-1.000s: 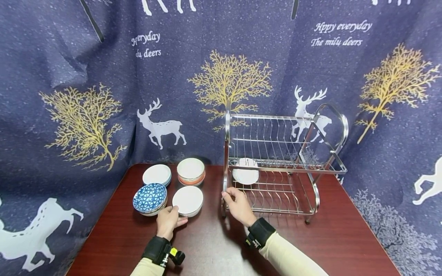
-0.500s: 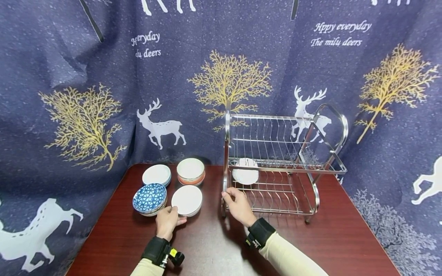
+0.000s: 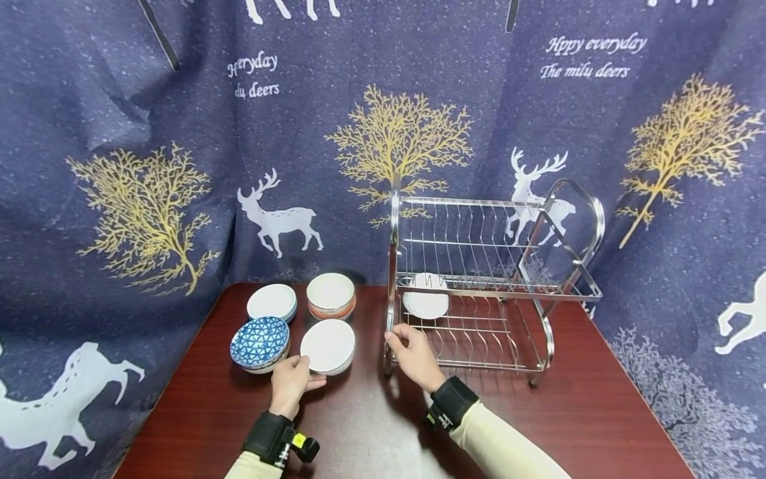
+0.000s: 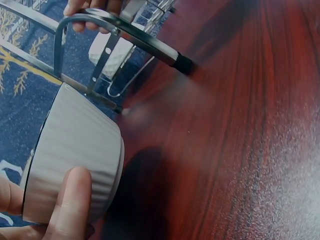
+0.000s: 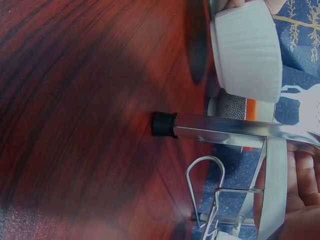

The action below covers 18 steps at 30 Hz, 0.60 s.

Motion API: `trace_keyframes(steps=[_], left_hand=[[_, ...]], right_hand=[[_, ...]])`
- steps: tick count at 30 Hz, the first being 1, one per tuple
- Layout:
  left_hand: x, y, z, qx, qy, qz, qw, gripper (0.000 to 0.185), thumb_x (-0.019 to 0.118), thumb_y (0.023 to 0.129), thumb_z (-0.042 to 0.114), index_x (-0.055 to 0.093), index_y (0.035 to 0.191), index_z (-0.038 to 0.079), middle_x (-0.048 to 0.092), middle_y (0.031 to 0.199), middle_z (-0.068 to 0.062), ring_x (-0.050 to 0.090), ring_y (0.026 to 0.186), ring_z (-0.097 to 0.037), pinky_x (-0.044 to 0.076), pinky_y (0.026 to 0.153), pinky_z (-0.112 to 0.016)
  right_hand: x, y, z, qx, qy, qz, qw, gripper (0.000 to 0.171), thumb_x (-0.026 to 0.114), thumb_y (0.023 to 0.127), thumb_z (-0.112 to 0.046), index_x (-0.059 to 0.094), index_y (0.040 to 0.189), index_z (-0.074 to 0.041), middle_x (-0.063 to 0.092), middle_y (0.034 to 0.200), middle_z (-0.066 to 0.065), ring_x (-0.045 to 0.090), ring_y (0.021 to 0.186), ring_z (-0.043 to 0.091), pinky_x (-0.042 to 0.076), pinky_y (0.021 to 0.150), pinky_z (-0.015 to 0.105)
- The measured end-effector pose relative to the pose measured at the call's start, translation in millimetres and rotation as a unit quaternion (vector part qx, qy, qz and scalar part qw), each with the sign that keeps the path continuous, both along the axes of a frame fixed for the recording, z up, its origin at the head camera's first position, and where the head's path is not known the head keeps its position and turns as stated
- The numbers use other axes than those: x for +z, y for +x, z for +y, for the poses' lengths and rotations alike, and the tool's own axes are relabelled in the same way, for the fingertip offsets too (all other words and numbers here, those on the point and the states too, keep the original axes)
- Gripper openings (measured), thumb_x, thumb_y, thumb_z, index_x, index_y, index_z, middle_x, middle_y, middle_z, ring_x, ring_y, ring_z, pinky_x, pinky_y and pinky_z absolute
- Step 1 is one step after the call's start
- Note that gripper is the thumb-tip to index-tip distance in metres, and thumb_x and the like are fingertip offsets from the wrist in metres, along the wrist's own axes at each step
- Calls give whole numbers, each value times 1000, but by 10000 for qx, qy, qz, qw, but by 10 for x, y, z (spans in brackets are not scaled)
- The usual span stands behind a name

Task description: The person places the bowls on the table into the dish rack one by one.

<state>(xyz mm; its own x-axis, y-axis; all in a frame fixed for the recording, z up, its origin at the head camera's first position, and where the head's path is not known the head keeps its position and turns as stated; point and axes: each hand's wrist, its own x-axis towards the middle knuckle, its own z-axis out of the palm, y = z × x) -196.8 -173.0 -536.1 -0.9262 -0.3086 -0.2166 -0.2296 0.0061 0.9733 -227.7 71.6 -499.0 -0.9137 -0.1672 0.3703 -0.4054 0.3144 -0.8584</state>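
Observation:
In the head view my left hand (image 3: 290, 384) pinches the near-left rim of a white bowl (image 3: 328, 347), and the left wrist view shows a thumb (image 4: 72, 200) lying along its ribbed outer wall. A shadow on the table stands apart from the bowl in the right wrist view. My right hand (image 3: 415, 358) grips the front left upright of a two-tier metal dish rack (image 3: 391, 279), its fingers curled round the tube. Another white bowl (image 3: 426, 306) leans in the rack's lower tier, at the left end.
A blue-patterned bowl (image 3: 260, 342) sits on another bowl just left of my left hand. Behind are a white-and-blue stack (image 3: 272, 303) and a pale bowl (image 3: 330, 293) on an orange one. A patterned curtain (image 3: 335, 53) hangs behind the dark red table (image 3: 359, 426).
The white bowl in my left hand has shifted slightly to the right and looks a little larger. My right hand stays on the rack's upright.

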Motion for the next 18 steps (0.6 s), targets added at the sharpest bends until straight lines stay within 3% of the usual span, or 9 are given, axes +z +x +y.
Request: trace_keyframes(steps=[4,10,15,18], left_hand=[[49,34,14,-89,-5,103,9999,36,38,95,7,51,114,-21,67,74,-22,69,62,-28,57,62,-41],[172,90,85,-186,-73,328,9993,34,38,94,6,54,111,-18,67,74,-21,68,62,-29,56,65,-46],[282,129,152,-283,-124,498,9983,31,39,95,6,58,108,-15,67,75,-19,68,62,-30,56,64,-46],[392,172,196,-346,-158,569,9977,31,39,95,5,58,108,-15,67,77,-20,68,63,-32,56,64,-45]], right_hand=[[-53,-37,16,-5,85,-66,9999,10,59,93,-5,63,86,1,59,74,8,50,64,14,43,59,25],[-204,-123,58,-37,107,-60,9999,7,62,93,-11,65,87,-11,59,74,-3,52,65,11,45,60,27],[-204,-123,68,-48,6,-61,10000,4,64,92,-15,65,90,-12,61,77,-3,56,66,10,48,61,27],[-120,-99,61,-59,-213,-299,9993,8,64,91,-14,65,95,-7,62,79,3,61,66,19,50,60,27]])
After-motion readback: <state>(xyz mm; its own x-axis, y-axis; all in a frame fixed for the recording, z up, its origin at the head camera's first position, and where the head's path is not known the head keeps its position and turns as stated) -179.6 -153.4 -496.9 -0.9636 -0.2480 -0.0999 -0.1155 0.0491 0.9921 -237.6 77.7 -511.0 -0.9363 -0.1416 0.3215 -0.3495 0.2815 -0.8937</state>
